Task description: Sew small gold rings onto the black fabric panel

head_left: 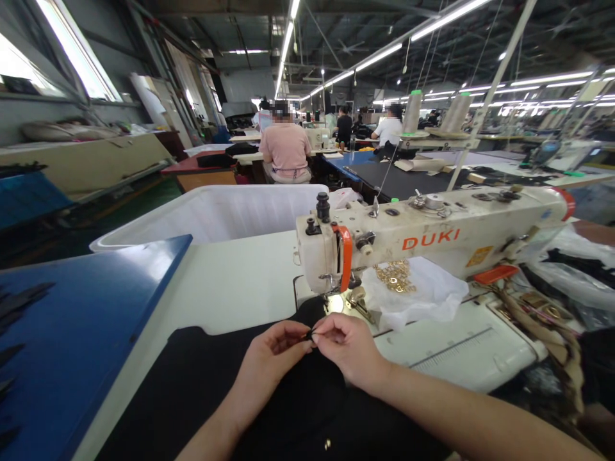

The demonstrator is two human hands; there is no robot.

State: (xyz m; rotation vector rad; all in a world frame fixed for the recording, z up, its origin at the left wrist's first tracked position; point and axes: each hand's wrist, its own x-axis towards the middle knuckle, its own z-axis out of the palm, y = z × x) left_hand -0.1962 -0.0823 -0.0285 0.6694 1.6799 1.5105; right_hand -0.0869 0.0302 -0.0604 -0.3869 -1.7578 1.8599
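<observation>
Both hands meet just in front of the sewing machine (432, 234), above black fabric (206, 384) spread over the pale work surface. Thumb and fingertips of my left hand (273, 352) pinch a small black piece (310, 334). From the other side, my right hand (348, 346) pinches the same small piece; its exact shape is hidden by the fingertips. Behind the hands is the machine's lit needle area (335, 303). Gold-coloured metal rings (396, 276) lie on a white plastic sheet (432, 301) beneath the machine arm. A small gold piece (327, 443) shows low on the fabric.
A blue board (81, 320) with dark pieces stands at the left. Behind the pale table (230, 282) is a large white bin (230, 208). An orange tray (496, 274) and bagged materials are at the right. Other people sit farther back, one in a pink shirt (286, 147).
</observation>
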